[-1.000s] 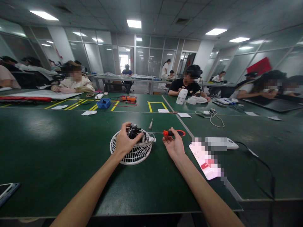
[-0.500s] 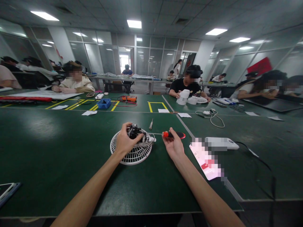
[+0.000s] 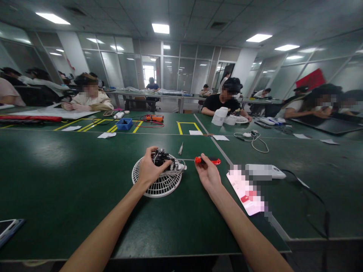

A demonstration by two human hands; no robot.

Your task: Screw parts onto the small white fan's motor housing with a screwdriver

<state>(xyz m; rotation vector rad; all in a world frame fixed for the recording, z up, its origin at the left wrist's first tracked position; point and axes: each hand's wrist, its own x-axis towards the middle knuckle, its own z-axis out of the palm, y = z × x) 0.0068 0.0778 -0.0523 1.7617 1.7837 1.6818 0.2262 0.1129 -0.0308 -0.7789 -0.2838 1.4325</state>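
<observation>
A round white fan grille (image 3: 166, 189) lies on the green table, with a black motor assembly (image 3: 162, 155) and white wires on top of it. My left hand (image 3: 149, 170) is closed around the motor, thumb on its near side and fingers behind. In my right hand (image 3: 208, 173) is a red and black screwdriver (image 3: 214, 161), held level by its handle. Its shaft points left and reaches the motor's right side; the tip's exact contact is too small to make out. Behind them lies a small screwdriver with a pale handle (image 3: 180, 149).
Right of my right hand are a pink card (image 3: 245, 192) and a white power bank (image 3: 265, 171) with a black cable. Farther back sit a blue bin (image 3: 124, 124), an orange multimeter (image 3: 154, 118) and a coiled grey cable (image 3: 259, 142). Co-workers sit across the table.
The screwdriver handle has turned in my right hand, showing more red along its end. My left hand and the motor have stayed in place.
</observation>
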